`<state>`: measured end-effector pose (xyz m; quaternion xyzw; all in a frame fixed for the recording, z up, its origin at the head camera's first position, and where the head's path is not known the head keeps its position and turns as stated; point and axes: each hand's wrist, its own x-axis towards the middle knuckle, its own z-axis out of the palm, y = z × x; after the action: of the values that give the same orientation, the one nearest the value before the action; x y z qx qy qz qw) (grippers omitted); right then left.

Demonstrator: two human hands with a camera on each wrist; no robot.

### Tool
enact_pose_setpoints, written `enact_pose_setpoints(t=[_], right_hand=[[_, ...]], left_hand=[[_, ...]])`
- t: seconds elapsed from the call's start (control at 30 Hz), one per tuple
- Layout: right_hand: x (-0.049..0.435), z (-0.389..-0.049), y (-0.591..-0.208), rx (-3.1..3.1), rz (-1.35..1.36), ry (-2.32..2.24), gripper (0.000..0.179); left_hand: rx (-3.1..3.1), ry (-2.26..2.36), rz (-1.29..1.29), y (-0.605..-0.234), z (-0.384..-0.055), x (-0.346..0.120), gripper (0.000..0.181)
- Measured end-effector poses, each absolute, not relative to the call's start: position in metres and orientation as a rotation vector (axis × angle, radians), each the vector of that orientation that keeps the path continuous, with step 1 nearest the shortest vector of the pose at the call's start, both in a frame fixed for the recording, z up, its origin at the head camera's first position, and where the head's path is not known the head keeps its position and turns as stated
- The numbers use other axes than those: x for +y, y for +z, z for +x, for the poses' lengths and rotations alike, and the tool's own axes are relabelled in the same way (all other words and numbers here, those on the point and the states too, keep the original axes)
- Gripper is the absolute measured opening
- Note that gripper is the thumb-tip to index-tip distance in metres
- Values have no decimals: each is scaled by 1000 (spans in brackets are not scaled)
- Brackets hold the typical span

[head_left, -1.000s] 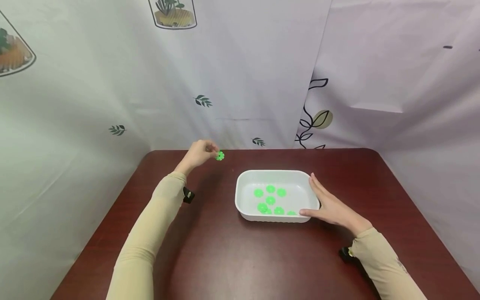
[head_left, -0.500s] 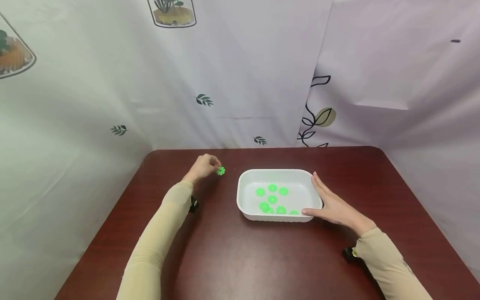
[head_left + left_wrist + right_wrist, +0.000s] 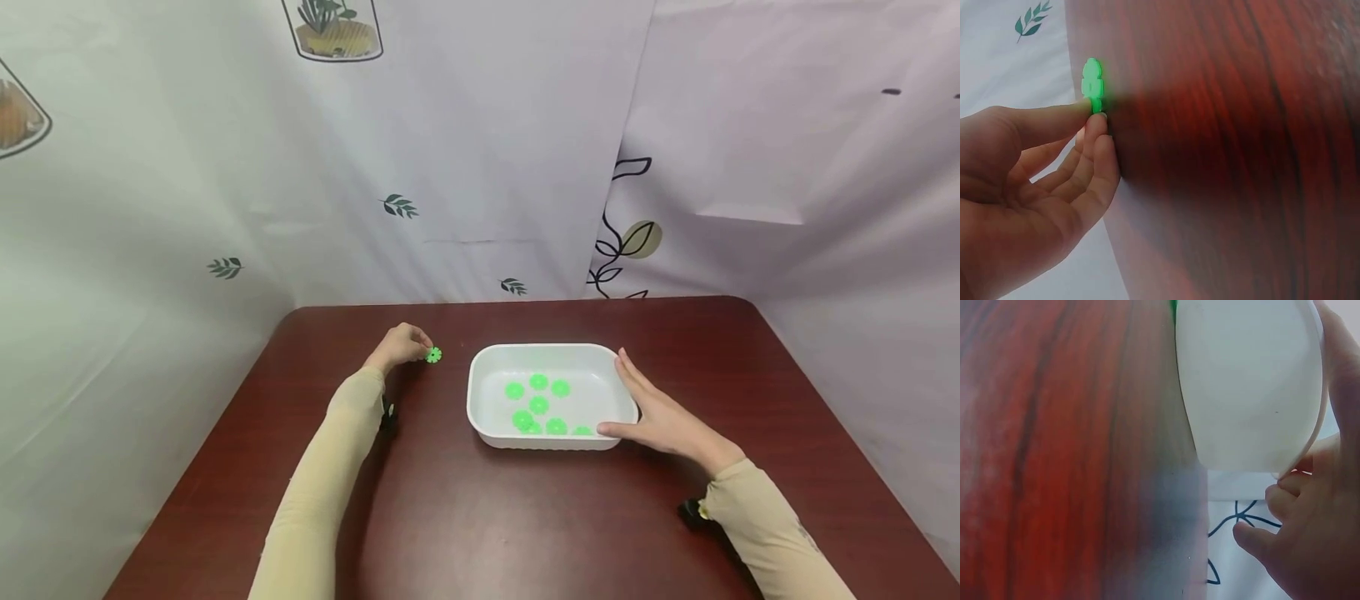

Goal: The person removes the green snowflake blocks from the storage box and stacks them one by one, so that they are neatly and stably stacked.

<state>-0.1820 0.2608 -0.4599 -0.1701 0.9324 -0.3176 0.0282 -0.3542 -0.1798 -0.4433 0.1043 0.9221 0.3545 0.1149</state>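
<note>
Bright green discs (image 3: 538,405), white tray (image 3: 592,396)

Pale cloth (image 3: 487,125) printed with leaves (image 3: 399,207) and jars (image 3: 337,40) hangs behind a reddish table (image 3: 480,525).

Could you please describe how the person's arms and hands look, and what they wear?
The left sleeve and right sleeve are long and pale cream, reaching the wrists. A small black device sits at the right wrist, a similar dark piece at the left. The right sleeve bears a faint dark mark, too small to read. The left hand and right hand wear no gloves.
</note>
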Motion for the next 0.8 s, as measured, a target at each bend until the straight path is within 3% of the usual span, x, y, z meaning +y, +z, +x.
enact_pose_setpoints(t=[0.8], right_hand=[[262, -179, -459, 2903, -528, -922, 116]], left_hand=[[2677, 1115, 188, -446, -352, -176, 17]])
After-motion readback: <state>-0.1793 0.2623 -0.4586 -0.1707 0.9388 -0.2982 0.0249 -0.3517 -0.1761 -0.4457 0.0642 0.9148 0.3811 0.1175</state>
